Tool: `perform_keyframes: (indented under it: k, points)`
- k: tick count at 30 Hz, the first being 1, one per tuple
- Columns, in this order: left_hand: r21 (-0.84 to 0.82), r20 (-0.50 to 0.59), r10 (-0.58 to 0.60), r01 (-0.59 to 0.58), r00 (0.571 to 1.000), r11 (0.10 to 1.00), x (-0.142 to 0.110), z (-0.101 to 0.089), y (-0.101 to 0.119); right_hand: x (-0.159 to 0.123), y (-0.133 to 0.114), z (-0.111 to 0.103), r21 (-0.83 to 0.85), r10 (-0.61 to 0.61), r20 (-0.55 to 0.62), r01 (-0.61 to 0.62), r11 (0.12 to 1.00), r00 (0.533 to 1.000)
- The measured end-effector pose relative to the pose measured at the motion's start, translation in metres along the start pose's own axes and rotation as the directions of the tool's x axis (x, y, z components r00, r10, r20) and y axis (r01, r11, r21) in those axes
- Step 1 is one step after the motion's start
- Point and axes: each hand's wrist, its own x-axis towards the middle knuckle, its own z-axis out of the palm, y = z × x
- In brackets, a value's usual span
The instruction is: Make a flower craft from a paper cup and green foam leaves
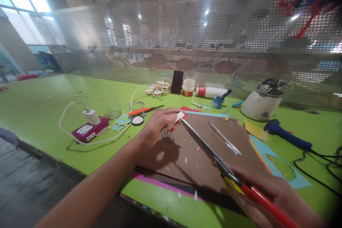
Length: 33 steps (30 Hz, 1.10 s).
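Pinched in my left hand (161,123) is a small white piece of paper (181,115) with some red below it. My right hand (269,188) is wrapped round the red handle of a pair of scissors (208,149). The blade tips reach up to the white piece, close to my left fingertips; whether they are cutting it I cannot tell. Beneath both hands lies a brown board (192,164) with several tiny white scraps on it. A clear round plastic piece (167,136) shows just below my left hand.
A clear pen (224,138) lies on the board. To the right are a blue glue gun (288,134) with black cable and a white kettle (262,103). A purple power strip (91,130), orange knife (140,111) and propped phone (177,82) stand left and behind. The green table (53,96) ends at a mesh screen.
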Motion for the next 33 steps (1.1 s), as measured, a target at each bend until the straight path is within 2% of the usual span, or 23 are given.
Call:
perform_keyframes:
  k: [6,9,12,14,17,20,26,30,33]
  points:
    - [-0.132,0.051,-0.126,0.131,0.991,0.982,0.002,-0.008,0.005,-0.005,-0.001,0.006,0.186,0.136,-0.012,-0.132,0.974,0.991]
    - [-0.181,0.069,-0.111,0.122,0.991,0.976,0.004,-0.008,0.006,-0.008,0.001,0.007,0.221,0.158,0.009,-0.156,0.963,0.987]
    - [-0.202,0.067,-0.047,0.060,0.997,0.978,0.005,-0.006,0.005,-0.010,0.003,0.008,0.246,0.156,0.030,-0.158,0.956,0.987]
    - [-0.185,0.060,0.000,0.011,0.998,0.983,0.005,-0.004,0.003,-0.009,0.003,0.009,0.199,0.107,-0.016,-0.101,0.975,0.994]
    - [-0.128,0.047,0.053,-0.047,0.997,0.991,0.006,-0.002,-0.001,-0.004,-0.001,0.006,0.025,-0.051,-0.133,0.055,0.998,0.990]
    - [-0.081,0.043,0.083,-0.080,0.996,0.994,0.006,-0.002,-0.002,0.000,-0.005,0.003,-0.088,-0.144,-0.161,0.131,0.988,0.977]
    - [-0.084,0.021,0.098,-0.096,0.995,0.992,0.006,-0.001,-0.001,0.000,-0.007,-0.001,-0.146,-0.141,-0.112,0.124,0.981,0.984]
    - [-0.135,-0.029,0.085,-0.088,0.996,0.987,0.006,0.002,-0.001,0.000,-0.006,-0.003,-0.182,-0.149,-0.094,0.130,0.975,0.984]
    - [-0.113,-0.061,0.087,-0.094,0.994,0.989,0.006,0.005,-0.001,-0.001,-0.004,-0.002,-0.225,-0.173,-0.087,0.149,0.963,0.981]
